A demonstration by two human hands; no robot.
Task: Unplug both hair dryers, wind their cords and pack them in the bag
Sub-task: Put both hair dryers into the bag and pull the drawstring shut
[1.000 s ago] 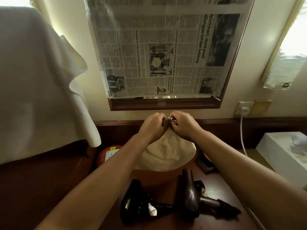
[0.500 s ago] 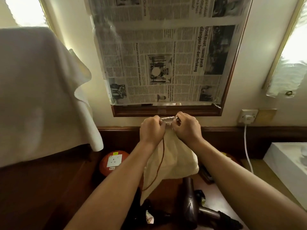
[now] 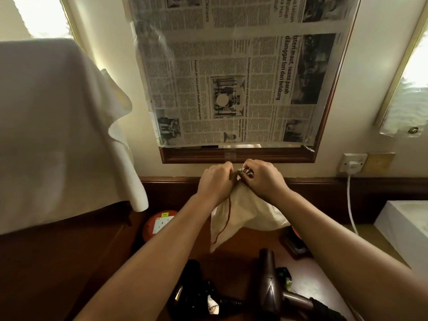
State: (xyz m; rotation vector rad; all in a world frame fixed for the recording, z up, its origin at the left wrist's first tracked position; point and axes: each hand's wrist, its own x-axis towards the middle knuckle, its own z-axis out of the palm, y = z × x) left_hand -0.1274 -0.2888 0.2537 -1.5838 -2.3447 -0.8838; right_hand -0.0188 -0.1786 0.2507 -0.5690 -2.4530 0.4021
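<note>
While the left hand (image 3: 216, 181) and right hand (image 3: 264, 179) pinch the cream drawstring bag (image 3: 243, 216) at its gathered mouth, both hair dryers (image 3: 269, 286) lie below the grip, unpacked; a jammed drawstring (image 3: 223, 224) might keep it closed

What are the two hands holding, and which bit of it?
Both the left hand and the right hand pinch the gathered top opening of the cream cloth drawstring bag.
</note>
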